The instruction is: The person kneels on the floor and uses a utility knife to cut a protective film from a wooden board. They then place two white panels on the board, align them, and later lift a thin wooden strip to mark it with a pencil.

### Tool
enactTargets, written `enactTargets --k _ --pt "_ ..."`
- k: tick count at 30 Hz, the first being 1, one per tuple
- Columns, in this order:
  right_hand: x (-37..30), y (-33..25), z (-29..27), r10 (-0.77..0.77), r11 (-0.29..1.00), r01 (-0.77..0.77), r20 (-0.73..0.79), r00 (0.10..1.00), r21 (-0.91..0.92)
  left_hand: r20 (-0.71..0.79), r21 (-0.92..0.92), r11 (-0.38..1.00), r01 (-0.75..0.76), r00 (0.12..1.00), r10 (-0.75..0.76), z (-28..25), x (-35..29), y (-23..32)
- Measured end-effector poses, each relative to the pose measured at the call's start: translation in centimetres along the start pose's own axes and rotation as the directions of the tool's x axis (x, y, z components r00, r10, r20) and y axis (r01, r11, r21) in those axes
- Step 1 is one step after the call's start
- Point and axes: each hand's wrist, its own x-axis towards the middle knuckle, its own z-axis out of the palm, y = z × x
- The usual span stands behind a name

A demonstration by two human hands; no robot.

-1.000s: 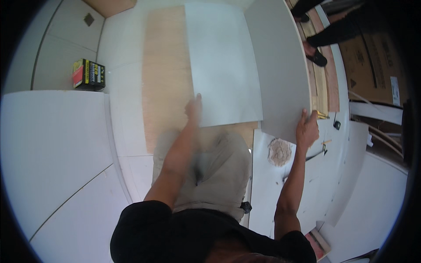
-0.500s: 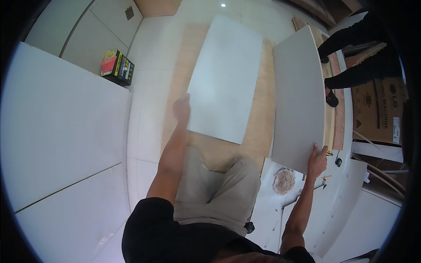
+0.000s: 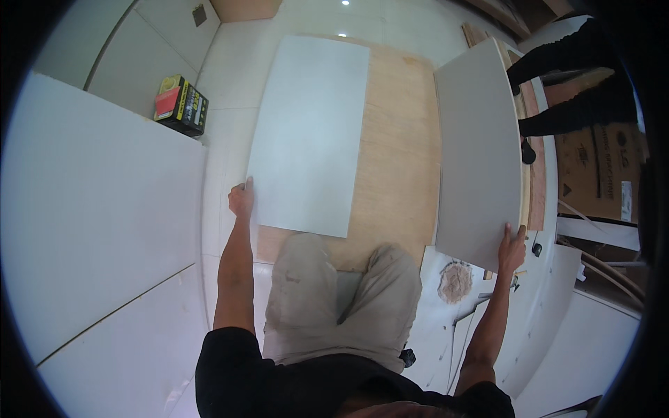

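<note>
A white rectangular panel (image 3: 310, 132) lies over the left part of a light-brown plywood sheet (image 3: 398, 132) on the floor. My left hand (image 3: 241, 200) is closed around the panel's left edge, close to its near corner. To the right, a larger pale grey board (image 3: 477, 146) rests tilted beside the plywood, its right edge along wooden strips. Gripping that board's right edge near its front corner is my right hand (image 3: 512, 249), with the thumb on the top face. My knees touch the plywood's near end.
A co-worker's dark-trousered legs (image 3: 568, 59) stand at the right, by the strips. Behind them is a brown cardboard box (image 3: 592, 167). White cabinets (image 3: 104, 209) line the left side, with a black-and-yellow box (image 3: 181, 108) nearby. A round brownish patch (image 3: 456, 281) is at lower right.
The white panel has slid left with my left hand and straightened a little, uncovering more plywood on its right. My right hand still holds the grey board, which has shifted slightly.
</note>
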Motion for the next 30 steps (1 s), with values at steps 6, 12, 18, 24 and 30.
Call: enactTargets --k 6,12,18,24,30 --pt "-0.1 -1.8 -3.1 -0.010 0.986 0.004 0.034 0.999 0.165 -0.389 -0.149 0.934 -0.323 0.888 0.245 5.5 -8.3 4.8" --pt "1.9 -2.7 -7.4 0.009 0.990 -0.004 -0.032 0.999 0.139 0.608 -0.623 0.781 0.048 0.658 0.445 16.3 -29.7 19.4" --pt "10.5 -1.4 -6.4 -0.004 0.940 -0.020 0.071 0.997 0.341 0.847 -0.400 0.878 0.263 0.473 0.244 22.7 -38.4 28.2" --pt "6.0 2.8 -2.1 0.039 0.727 -0.310 0.414 0.910 0.613 0.579 -0.362 0.923 0.131 0.807 0.113 14.2 -37.6 27.8" --pt "0.3 -0.5 10.0 0.179 0.638 -0.428 0.417 0.891 0.641 0.287 -0.354 0.935 -0.012 0.950 0.121 12.6 -32.9 23.5"
